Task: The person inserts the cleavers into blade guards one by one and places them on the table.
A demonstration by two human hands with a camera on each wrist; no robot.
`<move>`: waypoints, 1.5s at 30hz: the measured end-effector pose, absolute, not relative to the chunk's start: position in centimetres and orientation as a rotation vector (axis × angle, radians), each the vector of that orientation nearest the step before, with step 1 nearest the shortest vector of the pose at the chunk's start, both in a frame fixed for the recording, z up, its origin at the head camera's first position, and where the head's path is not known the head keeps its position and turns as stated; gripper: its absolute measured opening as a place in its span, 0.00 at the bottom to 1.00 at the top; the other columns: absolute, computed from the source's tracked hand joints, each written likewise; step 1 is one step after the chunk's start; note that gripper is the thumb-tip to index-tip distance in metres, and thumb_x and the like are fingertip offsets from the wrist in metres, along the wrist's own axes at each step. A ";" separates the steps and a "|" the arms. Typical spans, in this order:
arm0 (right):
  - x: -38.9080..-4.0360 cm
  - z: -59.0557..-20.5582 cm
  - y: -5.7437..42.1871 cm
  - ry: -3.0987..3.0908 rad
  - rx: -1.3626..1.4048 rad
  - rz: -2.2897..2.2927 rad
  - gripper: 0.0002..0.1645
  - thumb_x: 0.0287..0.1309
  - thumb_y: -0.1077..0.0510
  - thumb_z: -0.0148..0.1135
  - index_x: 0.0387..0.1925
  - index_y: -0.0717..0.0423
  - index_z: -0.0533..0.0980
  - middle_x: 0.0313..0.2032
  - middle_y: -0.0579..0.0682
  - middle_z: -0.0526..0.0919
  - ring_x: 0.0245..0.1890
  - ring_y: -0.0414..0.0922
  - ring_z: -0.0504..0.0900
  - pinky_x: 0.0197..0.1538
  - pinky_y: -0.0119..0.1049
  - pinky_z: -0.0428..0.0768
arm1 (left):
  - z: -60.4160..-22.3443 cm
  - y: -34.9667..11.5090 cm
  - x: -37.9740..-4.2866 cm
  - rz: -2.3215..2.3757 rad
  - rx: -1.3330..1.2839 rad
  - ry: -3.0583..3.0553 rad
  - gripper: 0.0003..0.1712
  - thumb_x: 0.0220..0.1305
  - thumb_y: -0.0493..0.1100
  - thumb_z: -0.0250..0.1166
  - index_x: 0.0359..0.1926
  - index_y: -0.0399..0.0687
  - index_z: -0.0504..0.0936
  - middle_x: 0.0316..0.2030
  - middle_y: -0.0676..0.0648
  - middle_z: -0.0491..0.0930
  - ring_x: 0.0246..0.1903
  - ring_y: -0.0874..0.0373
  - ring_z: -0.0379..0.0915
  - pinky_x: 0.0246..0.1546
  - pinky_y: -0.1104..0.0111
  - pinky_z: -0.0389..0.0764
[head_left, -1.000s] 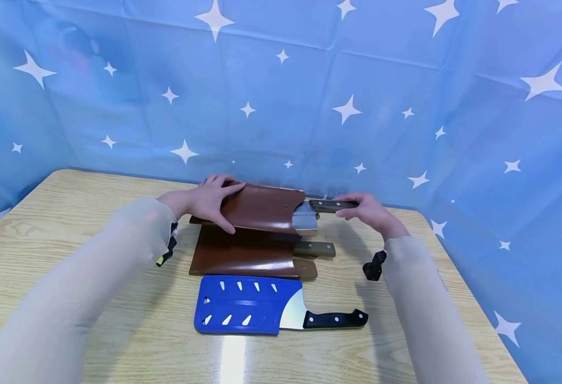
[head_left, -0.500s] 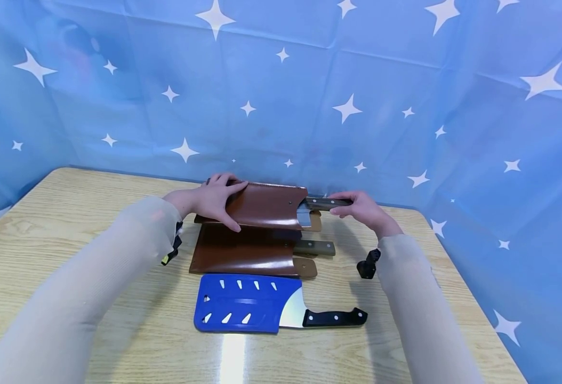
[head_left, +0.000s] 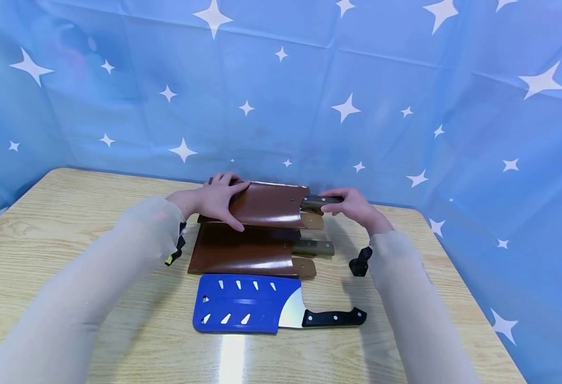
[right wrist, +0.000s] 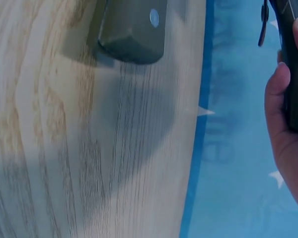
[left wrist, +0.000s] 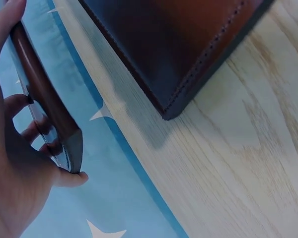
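My left hand [head_left: 214,201] grips the closed end of a brown leather knife sheath [head_left: 271,205], thumb spread over its face. In the left wrist view the fingers wrap behind this sheath [left wrist: 44,94], which is raised off the table. At its open end, my right hand [head_left: 355,208] holds the dark riveted handle [head_left: 313,201] of a cleaver. The blade is hidden inside the sheath. The right wrist view shows my thumb and fingers around the handle [right wrist: 292,69]. Just in front lies a second brown sheath [head_left: 242,258] with a knife handle [head_left: 315,247] protruding.
Nearest on the wooden table [head_left: 156,330] is a cleaver with a black handle [head_left: 334,319], its blade partly covered by a blue slotted guard [head_left: 242,304]. A blue curtain [head_left: 281,133] with white stars hangs behind and to the right of the table.
The right hand has moved left, pushing the cleaver into the sheath until the silver blade went out of sight. The left hand and sheath have shifted slightly right.
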State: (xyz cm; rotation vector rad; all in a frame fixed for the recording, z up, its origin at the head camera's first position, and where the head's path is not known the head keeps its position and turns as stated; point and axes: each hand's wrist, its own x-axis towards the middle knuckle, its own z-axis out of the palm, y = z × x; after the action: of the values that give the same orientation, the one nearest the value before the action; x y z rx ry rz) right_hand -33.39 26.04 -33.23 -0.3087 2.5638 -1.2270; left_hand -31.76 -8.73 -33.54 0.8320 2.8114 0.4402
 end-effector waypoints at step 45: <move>-31.8 -34.1 24.7 2.291 0.013 -1.406 0.53 0.62 0.39 0.50 0.71 0.65 0.37 0.73 0.62 0.36 0.72 0.58 0.45 0.68 0.47 0.61 | -36.8 -8.7 -32.9 0.614 0.701 2.739 0.50 0.52 0.65 0.63 0.71 0.55 0.53 0.71 0.39 0.43 0.69 0.37 0.36 0.65 0.41 0.50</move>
State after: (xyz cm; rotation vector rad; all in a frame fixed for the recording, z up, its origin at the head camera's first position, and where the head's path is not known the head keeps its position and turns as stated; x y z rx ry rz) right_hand -31.83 24.73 -34.13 0.0126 2.2907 -1.4062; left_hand -32.88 -8.71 -36.79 0.7010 2.7391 0.6138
